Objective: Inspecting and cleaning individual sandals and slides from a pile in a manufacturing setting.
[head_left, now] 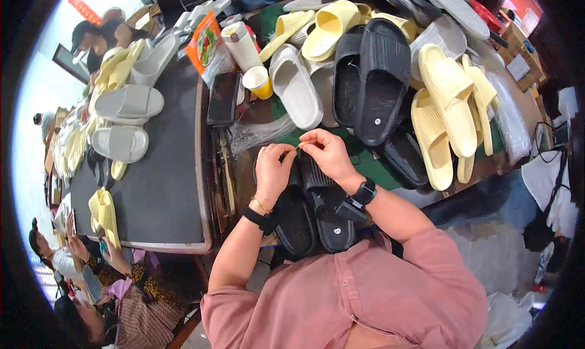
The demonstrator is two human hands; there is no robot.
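Over a pair of black slide slippers, my left hand (274, 171) and my right hand (330, 156) meet fingertip to fingertip. Both are closed in a pinch around something small and thin that I cannot make out. Below them lie the left black slipper (295, 226) and the right black slipper (334, 226), side by side at the table's near edge, their straps partly hidden by my hands. A loose bundle of clear plastic strands (261, 133) is just beyond my left hand. Past my fingertips sits a grey slipper (297, 92).
Black slippers (382, 84) and cream slippers (443, 105) are heaped at the back and right. A phone (223, 99), a yellow cup (258, 83), a white bottle (241, 44) and an orange packet (209, 47) stand left. A dark conveyor (164, 166) carries more slippers; co-workers sit beyond.
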